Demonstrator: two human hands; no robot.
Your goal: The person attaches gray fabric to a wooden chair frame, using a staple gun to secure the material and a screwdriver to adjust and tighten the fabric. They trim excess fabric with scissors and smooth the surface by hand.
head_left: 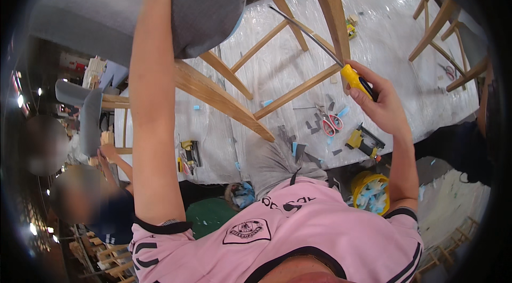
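Yellow-handled screwdriver (pixel 350 75) near grey upholstered chair (pixel 213 8)

The chair (pixel 213 8) is upholstered in plain grey and framed in honey-brown wood (pixel 224 100). Beside the chair, the screwdriver (pixel 356 81) is handled in yellow and black, its shaft (pixel 308 36) silver-grey. On the chair's near side, scissor handles (pixel 332 125) are coloured red and white, staple guns (pixel 364 142) olive-yellow and black, offcuts (pixel 300 151) dark grey and light blue, and a bucket (pixel 356 189) yellow. The pink shirt (pixel 330 221) is trimmed in black.
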